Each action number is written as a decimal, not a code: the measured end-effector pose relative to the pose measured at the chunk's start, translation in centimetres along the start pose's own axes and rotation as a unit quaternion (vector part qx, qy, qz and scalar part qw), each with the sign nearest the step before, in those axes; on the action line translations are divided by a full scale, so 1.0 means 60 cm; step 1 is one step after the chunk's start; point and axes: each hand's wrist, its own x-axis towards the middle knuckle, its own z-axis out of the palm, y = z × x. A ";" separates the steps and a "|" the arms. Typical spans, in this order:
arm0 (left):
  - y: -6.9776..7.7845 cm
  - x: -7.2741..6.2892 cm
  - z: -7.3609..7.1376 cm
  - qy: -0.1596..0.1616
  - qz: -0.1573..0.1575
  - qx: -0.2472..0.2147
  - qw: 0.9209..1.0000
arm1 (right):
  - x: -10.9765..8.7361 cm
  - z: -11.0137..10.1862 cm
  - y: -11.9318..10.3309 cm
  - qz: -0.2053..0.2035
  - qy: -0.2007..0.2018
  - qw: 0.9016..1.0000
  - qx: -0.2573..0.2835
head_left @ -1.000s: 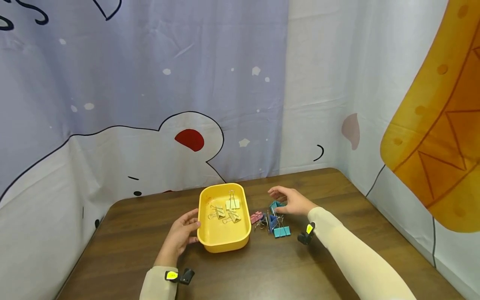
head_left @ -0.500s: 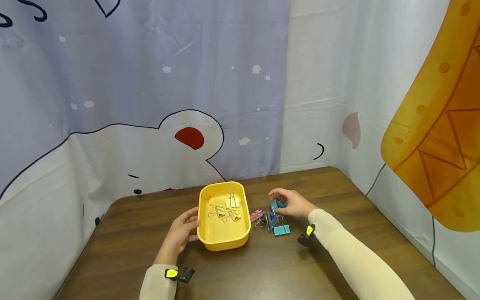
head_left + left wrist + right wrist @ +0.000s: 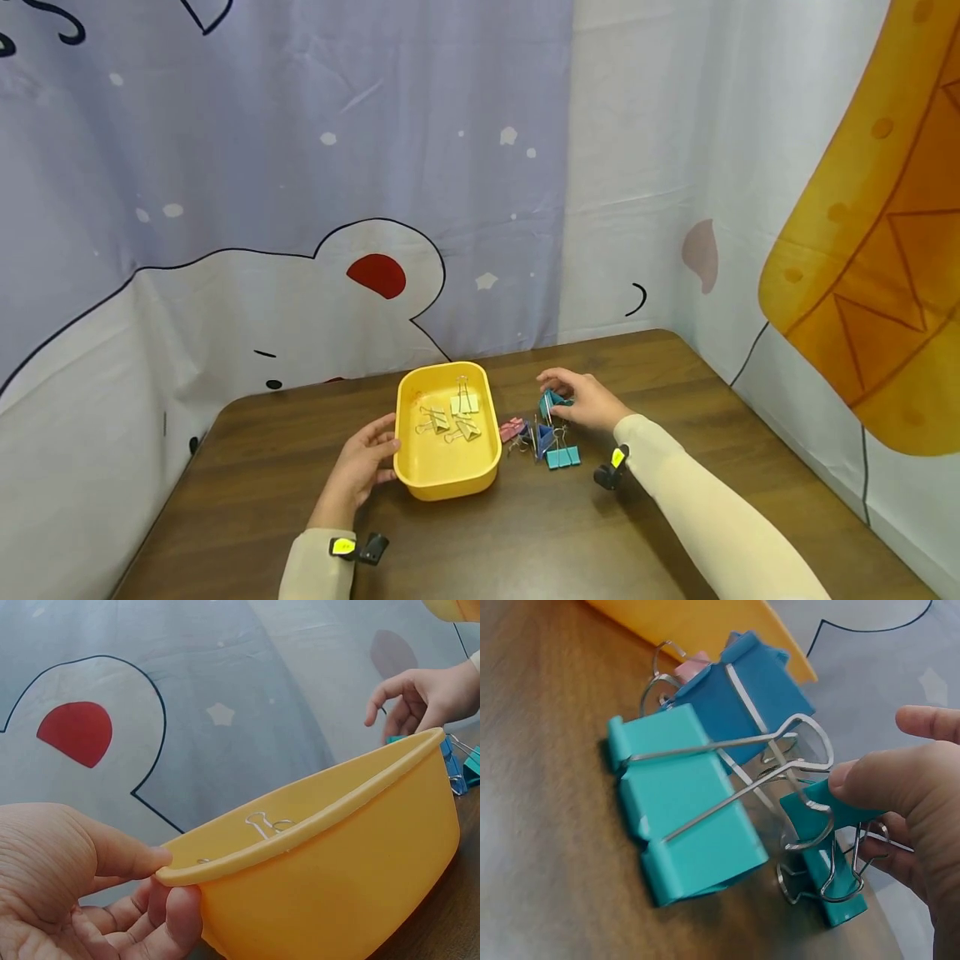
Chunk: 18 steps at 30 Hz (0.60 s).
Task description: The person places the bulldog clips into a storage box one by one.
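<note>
My left hand (image 3: pixel 362 464) pinches the left rim of a yellow plastic tray (image 3: pixel 450 492), thumb on top and fingers beneath, as the left wrist view shows. Several pale yellow binder clips (image 3: pixel 464 405) lie inside it. To the right of the tray, my right hand (image 3: pixel 588 402) pinches a dark teal binder clip (image 3: pixel 817 814) between thumb and fingers; part of that clip is hidden by the hand. Close by on the table are a lighter teal binder clip (image 3: pixel 686 806), a blue binder clip (image 3: pixel 739 697) and pink clips (image 3: pixel 512 429).
The brown wooden table (image 3: pixel 487 550) carries everything. A printed curtain (image 3: pixel 300 208) hangs behind its far edge and along the right side. The clip pile sits right beside the tray's right wall, with wire handles overlapping.
My right hand has drawn the dark teal clip slightly up from the pile. The left hand and the tray stay where they were.
</note>
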 end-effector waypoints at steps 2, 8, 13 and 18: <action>-0.001 -0.001 0.000 0.001 -0.002 0.000 1.000 | 0.002 -0.003 -0.003 -0.004 0.006 1.000 0.005; 0.005 -0.002 0.001 0.002 -0.003 0.001 1.000 | 0.013 -0.013 -0.011 -0.012 0.028 0.999 0.018; 0.006 -0.002 0.000 0.002 0.000 0.002 1.000 | 0.020 -0.017 -0.016 -0.003 0.035 0.999 0.028; 0.003 -0.003 0.001 0.001 -0.002 0.000 1.000 | 0.025 -0.017 -0.021 0.007 0.043 0.998 0.036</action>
